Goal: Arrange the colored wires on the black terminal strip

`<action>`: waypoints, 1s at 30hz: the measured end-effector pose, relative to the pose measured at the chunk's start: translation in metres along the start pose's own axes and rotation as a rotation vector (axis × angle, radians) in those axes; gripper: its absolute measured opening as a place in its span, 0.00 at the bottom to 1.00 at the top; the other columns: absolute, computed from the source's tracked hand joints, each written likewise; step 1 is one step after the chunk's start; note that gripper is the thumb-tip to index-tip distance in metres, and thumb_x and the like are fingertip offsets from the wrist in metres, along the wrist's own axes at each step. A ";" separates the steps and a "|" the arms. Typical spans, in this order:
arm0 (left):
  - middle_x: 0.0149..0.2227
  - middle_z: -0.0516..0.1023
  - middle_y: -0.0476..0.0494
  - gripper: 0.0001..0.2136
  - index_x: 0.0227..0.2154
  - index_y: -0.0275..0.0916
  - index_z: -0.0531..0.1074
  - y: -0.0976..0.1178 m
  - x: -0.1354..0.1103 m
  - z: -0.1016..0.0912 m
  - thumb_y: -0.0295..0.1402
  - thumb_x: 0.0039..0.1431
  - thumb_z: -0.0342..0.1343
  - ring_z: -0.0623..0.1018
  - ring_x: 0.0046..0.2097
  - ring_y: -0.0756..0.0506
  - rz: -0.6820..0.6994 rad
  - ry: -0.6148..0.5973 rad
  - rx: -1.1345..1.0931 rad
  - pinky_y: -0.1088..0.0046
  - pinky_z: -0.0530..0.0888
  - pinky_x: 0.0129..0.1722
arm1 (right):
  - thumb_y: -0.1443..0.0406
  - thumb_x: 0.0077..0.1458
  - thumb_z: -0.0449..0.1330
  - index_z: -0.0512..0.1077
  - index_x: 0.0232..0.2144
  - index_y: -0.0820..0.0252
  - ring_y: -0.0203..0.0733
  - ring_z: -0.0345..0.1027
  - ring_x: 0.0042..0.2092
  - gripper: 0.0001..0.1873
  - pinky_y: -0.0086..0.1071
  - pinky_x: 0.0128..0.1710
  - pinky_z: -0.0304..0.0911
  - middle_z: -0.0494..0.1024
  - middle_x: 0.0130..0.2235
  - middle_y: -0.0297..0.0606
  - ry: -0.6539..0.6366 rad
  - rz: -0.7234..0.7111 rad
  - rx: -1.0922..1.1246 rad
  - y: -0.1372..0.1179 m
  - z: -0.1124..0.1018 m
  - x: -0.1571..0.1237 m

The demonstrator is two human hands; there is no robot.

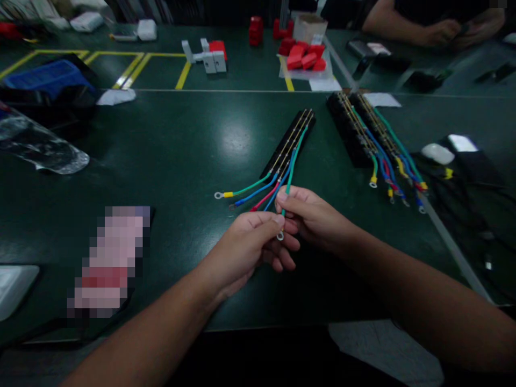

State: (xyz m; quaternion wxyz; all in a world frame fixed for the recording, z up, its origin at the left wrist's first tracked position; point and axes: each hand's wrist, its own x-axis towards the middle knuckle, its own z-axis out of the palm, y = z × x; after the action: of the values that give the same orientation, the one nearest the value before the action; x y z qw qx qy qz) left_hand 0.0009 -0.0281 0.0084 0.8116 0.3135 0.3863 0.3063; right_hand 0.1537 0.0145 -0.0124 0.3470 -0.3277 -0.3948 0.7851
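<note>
A black strip [278, 146] with brass-coloured rails lies slantwise on the green table. Green, blue and red wires come off its near end, and a green wire [296, 150] runs from its far end down to my hands. My left hand [262, 236] pinches that green wire close to its ring terminal [280, 235], which sticks out below the thumb. Just above, my right hand [308, 215] pinches the same wire between thumb and fingers. To the left, another green wire [252, 186] ends in a yellow-sleeved ring terminal [219, 195]. Some blue and red wire ends are partly hidden behind my left hand.
Two similar wired strips [349, 129] lie at the right. Red parts [306, 56] on a plastic bag and grey parts [213, 60] stand at the back. A blurred pink object [113, 252] lies left. A co-worker's hands [447, 32] show at the upper right.
</note>
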 end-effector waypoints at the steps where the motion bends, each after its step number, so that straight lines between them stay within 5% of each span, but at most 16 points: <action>1: 0.29 0.78 0.45 0.10 0.36 0.33 0.72 0.000 0.000 -0.001 0.35 0.63 0.51 0.77 0.23 0.53 -0.014 -0.021 -0.047 0.83 0.68 0.20 | 0.59 0.57 0.60 0.67 0.26 0.62 0.26 0.52 0.18 0.14 0.20 0.16 0.48 0.62 0.18 0.25 -0.012 0.006 0.020 0.000 0.000 0.000; 11: 0.24 0.73 0.50 0.07 0.31 0.33 0.73 -0.002 0.003 -0.005 0.33 0.59 0.59 0.68 0.20 0.60 -0.043 -0.063 -0.212 0.89 0.61 0.18 | 0.61 0.53 0.62 0.68 0.22 0.64 0.27 0.57 0.19 0.13 0.20 0.18 0.53 0.63 0.19 0.28 0.044 0.004 0.049 -0.003 0.003 0.001; 22: 0.28 0.75 0.47 0.08 0.35 0.33 0.73 -0.002 0.003 -0.003 0.33 0.62 0.54 0.70 0.21 0.58 -0.044 -0.058 -0.147 0.87 0.62 0.19 | 0.59 0.54 0.62 0.69 0.25 0.63 0.26 0.55 0.17 0.13 0.19 0.15 0.51 0.64 0.17 0.27 0.077 0.060 0.029 -0.001 0.001 0.000; 30: 0.21 0.70 0.52 0.09 0.28 0.33 0.69 -0.004 0.005 -0.005 0.33 0.58 0.60 0.62 0.18 0.61 -0.002 -0.046 -0.124 0.87 0.55 0.17 | 0.61 0.53 0.62 0.70 0.23 0.64 0.27 0.57 0.18 0.13 0.20 0.18 0.55 0.65 0.18 0.28 0.106 0.018 -0.006 0.000 0.001 0.003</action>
State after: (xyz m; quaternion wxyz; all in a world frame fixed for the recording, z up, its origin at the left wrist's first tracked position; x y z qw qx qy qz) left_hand 0.0008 -0.0257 0.0006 0.8385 0.2691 0.3480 0.3215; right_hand 0.1515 0.0161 -0.0126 0.3591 -0.3733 -0.3752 0.7687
